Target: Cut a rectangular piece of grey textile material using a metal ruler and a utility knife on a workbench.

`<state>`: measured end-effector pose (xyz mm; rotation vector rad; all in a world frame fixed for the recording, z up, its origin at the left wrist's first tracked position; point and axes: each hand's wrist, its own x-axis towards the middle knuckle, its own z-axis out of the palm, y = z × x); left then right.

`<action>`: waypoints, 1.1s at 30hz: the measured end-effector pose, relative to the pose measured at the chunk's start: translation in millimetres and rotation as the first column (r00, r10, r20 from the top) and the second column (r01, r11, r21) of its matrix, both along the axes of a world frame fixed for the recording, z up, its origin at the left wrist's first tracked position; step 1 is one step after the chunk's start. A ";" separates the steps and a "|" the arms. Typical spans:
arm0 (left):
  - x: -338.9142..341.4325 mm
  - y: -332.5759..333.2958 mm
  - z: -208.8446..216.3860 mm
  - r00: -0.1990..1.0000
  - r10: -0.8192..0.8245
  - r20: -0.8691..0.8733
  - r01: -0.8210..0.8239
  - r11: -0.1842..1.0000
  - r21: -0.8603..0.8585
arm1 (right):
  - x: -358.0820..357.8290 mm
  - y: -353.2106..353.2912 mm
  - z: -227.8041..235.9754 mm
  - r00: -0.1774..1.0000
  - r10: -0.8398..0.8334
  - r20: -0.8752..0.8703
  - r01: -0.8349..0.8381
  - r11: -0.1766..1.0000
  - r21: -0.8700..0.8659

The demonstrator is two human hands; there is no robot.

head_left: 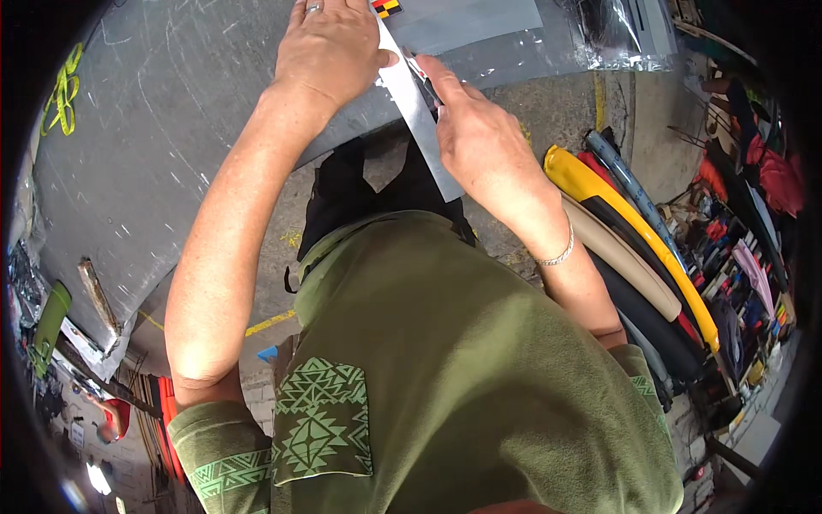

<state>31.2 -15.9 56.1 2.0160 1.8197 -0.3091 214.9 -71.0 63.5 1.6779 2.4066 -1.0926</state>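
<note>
Left hand [330,50] lies flat, thumb on a metal ruler [421,124]; right hand [481,141] grips a cutter [420,74] beside it. Yellow tape [62,92] lies left.

Silver straightedge [416,116] lies slanted — slim dark tool [427,86] alongside.

An olive T-shirt [497,368] with geometric-patterned pocket [322,420] and sleeve bands [229,471] tops black trousers [338,190]; ring [314,8] and chain bracelet [562,253] accompany.

The view's top edge crops the bare left hand [332,50] at its fingers, and the bare right hand [485,144] partly hides a slim, dark handheld tool [427,84].
</note>
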 end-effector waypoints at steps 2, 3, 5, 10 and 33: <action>-0.1 -0.5 -1.5 1.000 -0.005 -0.007 0.005 1.000 0.003 | 0.8 -0.4 -1.5 1.000 -0.002 -0.001 0.002 1.000 -0.001; 0.3 -0.8 -2.3 1.000 -0.008 -0.011 0.008 1.000 0.010 | 1.2 -0.8 -1.6 1.000 -0.004 -0.002 0.004 1.000 -0.002; 0.7 -1.1 -2.7 1.000 -0.012 -0.014 0.012 1.000 0.015 | 1.2 -1.8 -0.6 1.000 -0.005 0.005 0.005 1.000 0.002; 0.7 -0.1 -4.3 1.000 -0.012 -0.016 0.012 1.000 0.028 | 1.9 -1.8 1.6 1.000 -0.013 0.008 0.013 0.999 -0.042; -16.6 -3.8 -45.0 0.993 0.092 0.068 -0.099 0.990 0.104 | 69.7 64.0 13.9 0.732 -0.339 -0.591 0.033 0.884 -0.466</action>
